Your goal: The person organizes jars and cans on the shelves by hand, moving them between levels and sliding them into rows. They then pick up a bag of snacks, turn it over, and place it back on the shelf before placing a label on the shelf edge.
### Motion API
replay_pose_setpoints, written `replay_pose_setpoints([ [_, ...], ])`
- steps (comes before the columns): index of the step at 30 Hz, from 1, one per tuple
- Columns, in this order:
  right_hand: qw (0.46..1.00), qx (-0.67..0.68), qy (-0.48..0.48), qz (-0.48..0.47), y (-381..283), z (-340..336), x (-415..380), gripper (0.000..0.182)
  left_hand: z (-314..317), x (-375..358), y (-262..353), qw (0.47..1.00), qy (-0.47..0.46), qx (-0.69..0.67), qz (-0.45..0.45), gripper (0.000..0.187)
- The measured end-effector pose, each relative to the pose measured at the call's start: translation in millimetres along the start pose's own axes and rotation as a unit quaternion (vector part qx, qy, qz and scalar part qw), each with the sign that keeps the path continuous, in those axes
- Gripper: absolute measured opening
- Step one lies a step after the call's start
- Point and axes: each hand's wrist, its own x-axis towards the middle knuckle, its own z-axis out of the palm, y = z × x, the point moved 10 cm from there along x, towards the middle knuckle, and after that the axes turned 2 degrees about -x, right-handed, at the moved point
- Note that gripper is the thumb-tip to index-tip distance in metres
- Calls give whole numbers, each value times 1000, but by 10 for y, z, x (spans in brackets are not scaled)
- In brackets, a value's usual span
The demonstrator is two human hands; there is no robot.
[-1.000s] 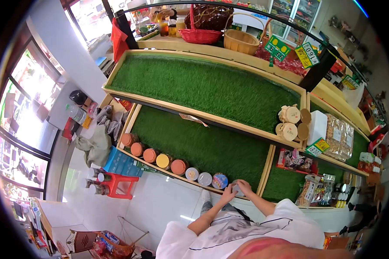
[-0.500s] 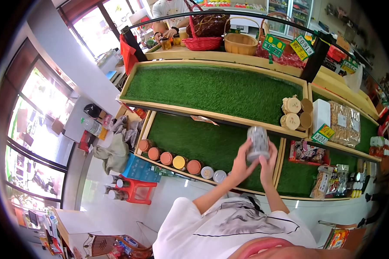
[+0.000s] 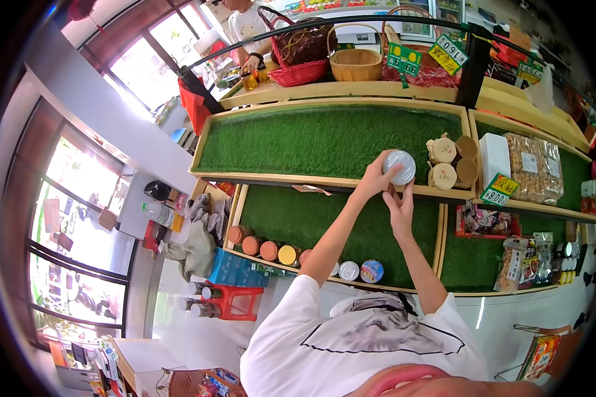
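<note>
Silvery-white-lidded clear jar [image 3: 398,167] in hands: one. Jars with round orange-pink lids [image 3: 269,250]: four, one partly behind arm. Round yellow-lidded jar [image 3: 289,255]: one. Round whitish lids [image 3: 349,270] in same row: two, one partly hidden. Multicoloured round lid [image 3: 371,270]: one. Cream cloth-topped jars [image 3: 442,176]: two. Green-and-yellow price signs [image 3: 500,190]: four. Green turf-lined wooden trays [image 3: 278,142]: four. Red plastic stool [image 3: 246,305]: one. Red woven basket [image 3: 299,73]: one.
</note>
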Motion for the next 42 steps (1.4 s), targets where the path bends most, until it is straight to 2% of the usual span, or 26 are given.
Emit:
replay_pose_setpoints([
  [2,1000,-8,14,21,84,-111,17,98,96,111,-132,1000,-13,-13,12,53],
  [6,997,7,1,71,165,-246,75,96,246,266,-267,997,-40,-49,-41,53],
  [9,998,4,26,55,215,-323,74,98,348,375,-355,995,-61,-61,-52,60],
  [12,985,-165,29,-31,78,-369,16,95,485,424,-418,987,-80,-136,-34,55],
  [15,991,-134,29,-2,114,-288,-110,91,547,447,-478,984,-85,-151,-35,57],
  [18,985,-171,6,10,281,-334,-199,87,479,367,-467,987,-54,-145,-33,56],
  [19,987,-157,36,15,341,-406,-273,77,344,323,-404,994,0,-106,9,55],
  [22,967,-254,34,-5,340,-533,-576,64,-13,-202,-183,981,147,-21,123,51],
  [23,963,-265,40,41,506,-638,-715,61,-143,-487,-102,971,184,-13,151,51],
  [25,948,-284,50,136,1109,-977,-1067,55,-326,-1173,-413,951,289,-8,111,28],
  [26,911,-365,33,188,1726,-1351,-1331,57,-341,-1509,-533,944,317,1,95,21],
  [27,866,-442,16,235,2214,-1651,-1545,59,-264,-1825,-881,948,303,86,49,21],
  [29,813,-299,22,500,2573,-1639,-2108,70,27,-2444,-1637,945,227,225,-69,21],
  [30,781,-290,23,552,2804,-1666,-2333,73,210,-2827,-2201,944,193,248,-105,25],
  [31,774,-242,17,584,2865,-1565,-2479,75,394,-3125,-2614,939,158,271,-140,29],
  [32,765,-194,11,614,2917,-1455,-2612,78,474,-3341,-2669,933,170,275,-158,31],
  [35,801,-210,53,559,3436,-1548,-2667,77,478,-3583,-2714,918,201,284,-189,37],
  [38,759,-292,88,575,3244,-1530,-2639,76,540,-3658,-2758,923,204,263,-191,37],
  [39,754,-302,97,576,3358,-1634,-2676,70,560,-3635,-2794,928,195,248,-200,37],
  [42,781,-176,45,598,3568,-1621,-2716,65,642,-3592,-2800,935,173,213,-224,37],
])
